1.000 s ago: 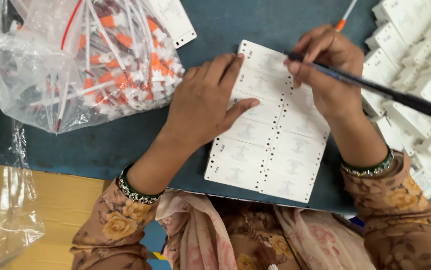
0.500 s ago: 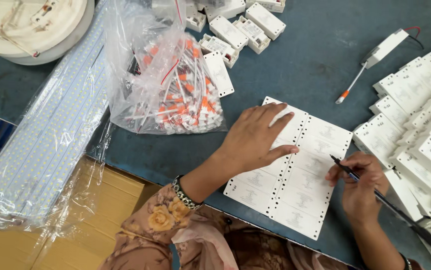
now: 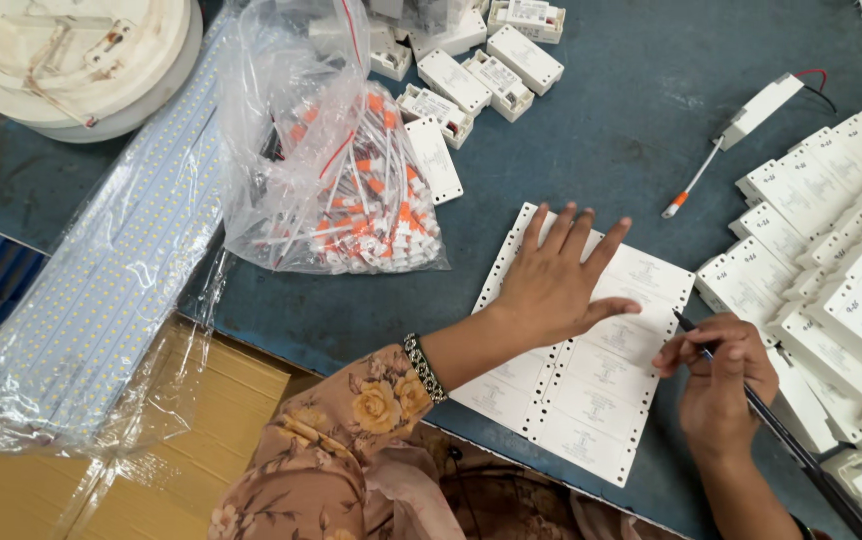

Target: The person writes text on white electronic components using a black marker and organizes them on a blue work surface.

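Left hand [image 3: 551,285] lies flat, fingers spread, pinning the label sheet [image 3: 576,350]; right hand [image 3: 716,375] grips a pen [image 3: 781,435]. Best keep that sheet pressed firm while writing.

Plastic bag of orange-white connectors [image 3: 351,200]

White label sheet [image 3: 591,400] flat on blue table [image 3: 601,130] – clear bag [image 3: 341,180] upper left

Left hand [image 3: 554,283]: I have it laid flat, palm down, fingers spread and pointing away from me, thumb out to the right; floral sleeve and beaded bracelet at the wrist. Right hand [image 3: 716,378]: closed in a writing grip, fingertips pinched together, knuckles up, forearm running toward the lower right.
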